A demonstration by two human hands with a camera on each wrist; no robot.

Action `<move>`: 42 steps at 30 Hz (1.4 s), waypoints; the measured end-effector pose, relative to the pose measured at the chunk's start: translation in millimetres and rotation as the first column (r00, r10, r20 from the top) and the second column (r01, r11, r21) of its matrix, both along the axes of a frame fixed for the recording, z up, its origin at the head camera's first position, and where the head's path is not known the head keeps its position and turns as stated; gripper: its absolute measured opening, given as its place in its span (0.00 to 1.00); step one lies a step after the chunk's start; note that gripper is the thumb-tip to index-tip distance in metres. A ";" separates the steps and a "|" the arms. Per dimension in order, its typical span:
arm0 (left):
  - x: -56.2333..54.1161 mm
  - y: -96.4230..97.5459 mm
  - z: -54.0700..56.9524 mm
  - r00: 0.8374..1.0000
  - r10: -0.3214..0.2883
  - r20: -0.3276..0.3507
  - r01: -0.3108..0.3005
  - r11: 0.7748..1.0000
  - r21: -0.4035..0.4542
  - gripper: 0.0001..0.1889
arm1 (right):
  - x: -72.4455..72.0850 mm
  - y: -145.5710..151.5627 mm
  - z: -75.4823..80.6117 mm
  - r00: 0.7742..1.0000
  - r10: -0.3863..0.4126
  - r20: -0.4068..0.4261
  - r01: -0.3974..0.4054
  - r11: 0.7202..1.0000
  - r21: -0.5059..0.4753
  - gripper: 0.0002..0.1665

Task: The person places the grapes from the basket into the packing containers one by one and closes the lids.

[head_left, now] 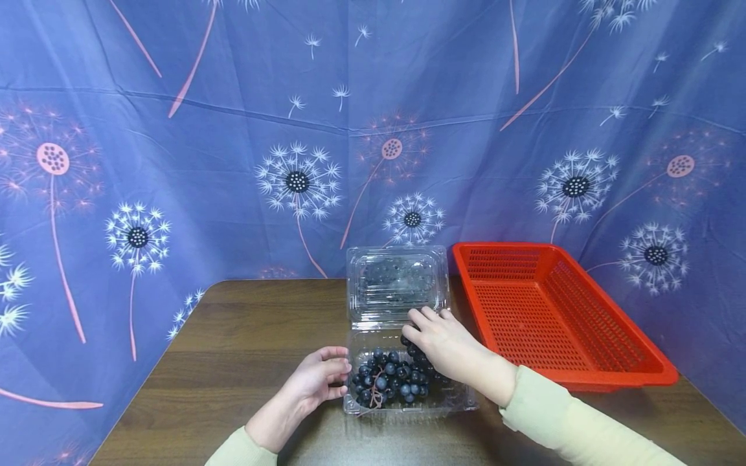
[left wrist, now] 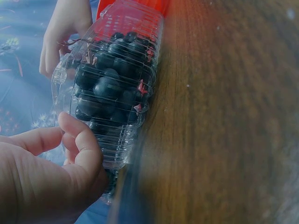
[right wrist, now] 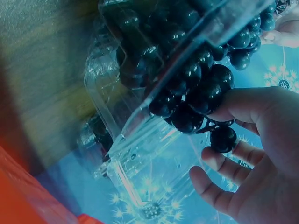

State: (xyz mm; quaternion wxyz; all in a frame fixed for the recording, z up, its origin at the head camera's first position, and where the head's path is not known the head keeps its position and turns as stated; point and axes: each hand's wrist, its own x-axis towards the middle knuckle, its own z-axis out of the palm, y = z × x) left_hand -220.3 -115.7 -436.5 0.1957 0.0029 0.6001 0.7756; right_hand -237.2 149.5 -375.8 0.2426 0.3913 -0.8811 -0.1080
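A clear plastic clamshell box [head_left: 416, 410] lies on the table with its lid [head_left: 396, 310] raised at the back. Dark grapes [head_left: 390, 378] on brownish stems fill the left and middle of it. At the box's left edge, my left hand [head_left: 317, 378] holds the rim between thumb and fingers; the left wrist view shows this hand [left wrist: 51, 168] at the near corner. Over the back right part, my right hand [head_left: 440, 346] grips a bunch of grapes [right wrist: 187, 116]. Seen from the right wrist, its thumb presses the grapes and its fingers [right wrist: 224, 165] curl beneath.
To the right of the box stands a red perforated plastic basket [head_left: 618, 374], its right side near the cloth. Behind the brown wooden table [head_left: 250, 343] hangs a blue cloth [head_left: 204, 162] printed with dandelions.
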 end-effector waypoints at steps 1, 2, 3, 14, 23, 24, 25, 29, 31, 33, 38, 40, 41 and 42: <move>0.1 0.1 0.1 1.000 0.000 0.000 0.000 1.000 0.000 0.20 | 0.0 -0.7 -0.6 1.000 0.002 0.001 -0.002 1.000 0.001 0.22; 0.1 0.2 0.2 1.000 0.000 0.000 0.000 1.000 0.001 0.20 | -0.1 -1.2 -1.3 1.000 0.005 -0.001 -0.005 1.000 0.001 0.22; 0.2 0.3 0.4 1.000 -0.001 0.000 0.001 1.000 0.002 0.20 | -0.1 -1.6 -1.8 1.000 0.006 -0.003 -0.006 1.000 0.001 0.23; 0.8 0.2 0.9 1.000 0.001 0.000 -0.001 1.000 0.002 0.19 | 8.7 -10.5 0.7 0.997 0.065 -0.032 -0.065 0.998 0.010 0.18; 0.3 1.2 0.2 1.000 0.003 0.005 -0.003 1.000 -0.010 0.20 | 18.7 -19.4 0.2 0.986 0.165 -0.038 -0.164 0.986 0.017 0.21; 0.2 1.3 0.2 1.000 0.003 0.005 -0.003 1.000 -0.011 0.20 | 19.6 -20.5 0.1 0.983 0.177 -0.042 -0.176 0.984 0.017 0.21; 0.1 1.3 0.2 1.000 0.003 0.006 -0.003 1.000 -0.012 0.20 | 20.6 -21.6 0.1 0.981 0.188 -0.046 -0.188 0.982 0.016 0.21; -0.6 1.3 0.5 1.000 0.005 0.011 -0.005 1.000 -0.010 0.20 | 23.9 -25.2 -0.9 0.970 0.240 -0.045 -0.239 0.971 0.016 0.20; -0.9 1.3 0.8 1.000 0.006 0.013 -0.005 1.000 -0.010 0.20 | 25.1 -26.7 -2.1 0.961 0.272 -0.040 -0.272 0.962 0.014 0.20; -1.2 1.3 1.1 1.000 0.006 0.014 -0.005 1.000 -0.010 0.20 | 26.2 -27.8 -3.8 0.950 0.310 -0.039 -0.310 0.951 0.013 0.20; -1.1 1.2 1.3 1.000 0.004 0.013 -0.004 1.000 -0.010 0.20 | 26.6 -31.4 -10.6 0.922 0.385 -0.041 -0.385 0.923 0.011 0.17; -0.9 1.3 1.5 1.000 0.005 0.013 -0.005 1.000 -0.010 0.20 | 25.1 -34.0 -13.1 0.909 0.414 -0.045 -0.413 0.910 0.016 0.15; -0.9 1.3 1.4 1.000 0.004 0.013 -0.004 1.000 -0.009 0.20 | 24.4 -35.3 -13.9 0.903 0.426 -0.045 -0.426 0.905 0.025 0.15; -0.8 1.4 1.5 1.000 0.005 0.013 -0.005 1.000 -0.009 0.21 | 23.8 -36.5 -14.8 0.897 0.441 -0.047 -0.439 0.898 0.035 0.15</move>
